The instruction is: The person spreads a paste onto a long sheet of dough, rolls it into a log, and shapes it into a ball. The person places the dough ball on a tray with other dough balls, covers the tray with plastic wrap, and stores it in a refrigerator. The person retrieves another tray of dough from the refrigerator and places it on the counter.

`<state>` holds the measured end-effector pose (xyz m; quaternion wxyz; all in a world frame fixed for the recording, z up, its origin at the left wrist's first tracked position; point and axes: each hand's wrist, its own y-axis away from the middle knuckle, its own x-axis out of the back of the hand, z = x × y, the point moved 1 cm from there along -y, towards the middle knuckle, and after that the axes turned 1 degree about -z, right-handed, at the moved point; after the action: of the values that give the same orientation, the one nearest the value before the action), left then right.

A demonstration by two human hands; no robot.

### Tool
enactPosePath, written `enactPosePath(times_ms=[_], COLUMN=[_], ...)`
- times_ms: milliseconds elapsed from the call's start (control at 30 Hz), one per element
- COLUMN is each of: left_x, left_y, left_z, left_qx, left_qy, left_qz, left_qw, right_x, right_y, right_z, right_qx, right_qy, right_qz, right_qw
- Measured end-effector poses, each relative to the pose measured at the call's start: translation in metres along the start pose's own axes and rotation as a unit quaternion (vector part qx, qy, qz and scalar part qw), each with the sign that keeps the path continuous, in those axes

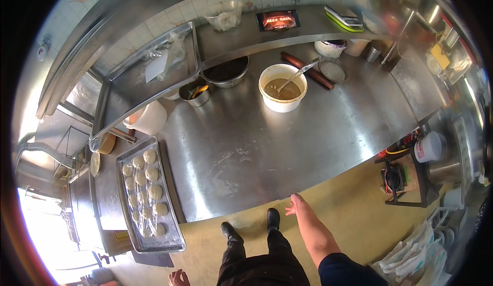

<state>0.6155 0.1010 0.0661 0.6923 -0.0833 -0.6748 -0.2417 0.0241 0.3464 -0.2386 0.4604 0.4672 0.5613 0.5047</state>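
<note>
My right hand (293,204) reaches the front edge of the stainless steel worktable (246,147), fingers spread and nothing in them; whether it touches the edge is hard to tell. Low in the picture, my left hand (179,277) hangs beside my body with loosely bent fingers, and I see nothing in it. On the left of the table lies a metal sheet tray (177,243) of round dough balls (155,192) under clear plastic film. Toward the back stands a white plastic tub (282,106) of brownish liquid, a metal ladle or spoon (308,66) leaning in it.
Behind the tub lie a wooden rolling pin (323,81) and a round sieve or dish (333,71). A phone or tablet (278,20) and a green-edged scale (344,22) sit on the shelf. Another tray (127,93) juts out at upper left. A black metal stand (423,193) is at right.
</note>
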Motion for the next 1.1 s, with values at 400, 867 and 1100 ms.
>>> enactPosePath(times_ms=[400,867,1100], left_x=[-0.013,-0.088,-0.099], left_y=[-0.020,-0.124,-0.154], left_z=[0.020,-0.042,-0.068], left_qx=[0.111,0.399,0.387], left_qy=[0.036,0.652,0.849], left_qz=[-0.086,-0.077,0.099], left_qw=[0.989,0.641,0.346], right_x=[0.302,0.316,0.236], right_y=[0.054,0.172,0.224], right_z=[0.206,0.148,0.110], right_qx=[0.036,0.400,0.579], right_qy=[-0.263,0.325,0.390], right_qz=[0.199,0.681,0.495], right_qw=[0.943,0.520,0.517])
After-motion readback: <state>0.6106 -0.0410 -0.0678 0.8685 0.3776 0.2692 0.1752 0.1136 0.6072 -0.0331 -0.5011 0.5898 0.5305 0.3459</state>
